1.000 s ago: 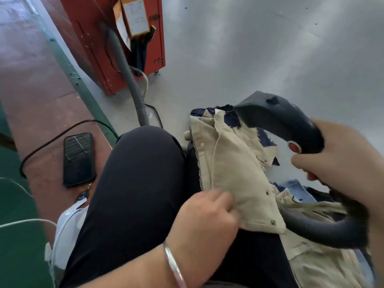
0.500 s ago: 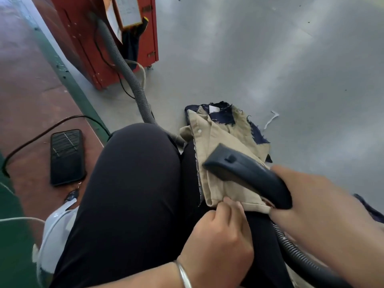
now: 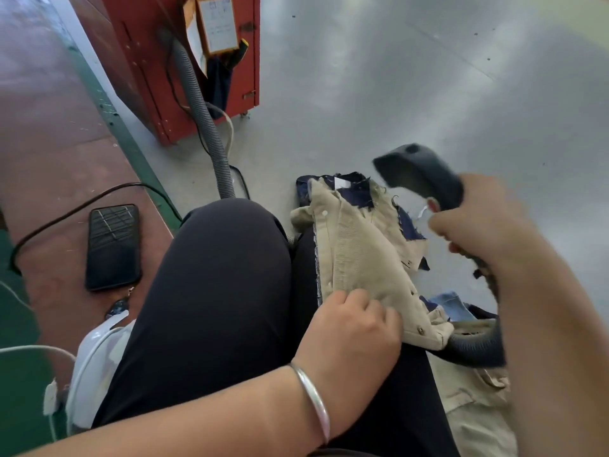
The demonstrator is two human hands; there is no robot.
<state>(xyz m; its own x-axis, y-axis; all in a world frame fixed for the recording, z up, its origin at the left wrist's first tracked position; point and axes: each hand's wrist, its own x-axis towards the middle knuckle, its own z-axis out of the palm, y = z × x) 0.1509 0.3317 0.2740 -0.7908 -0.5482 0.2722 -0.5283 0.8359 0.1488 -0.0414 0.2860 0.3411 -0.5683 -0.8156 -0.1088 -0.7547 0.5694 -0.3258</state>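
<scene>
A beige garment (image 3: 362,252) with snap buttons and a navy lining lies over my right thigh, in dark trousers. My left hand (image 3: 356,328), with a silver bangle on the wrist, pinches the garment's near edge against the leg. My right hand (image 3: 484,225) grips the dark handle of a suction nozzle (image 3: 418,173), held in the air above and to the right of the garment. Its ribbed hose (image 3: 474,347) curves down under my right forearm.
A red machine (image 3: 184,61) stands at the back with a grey ribbed hose (image 3: 204,117) running down behind my knee. A black phone (image 3: 112,245) and a black cable lie on the reddish floor at left. More beige and denim cloth (image 3: 471,404) is heaped at lower right.
Half a second ago the nozzle was down on the garment near my left hand; now my right hand has lifted it up and to the right. My left hand stays on the cloth.
</scene>
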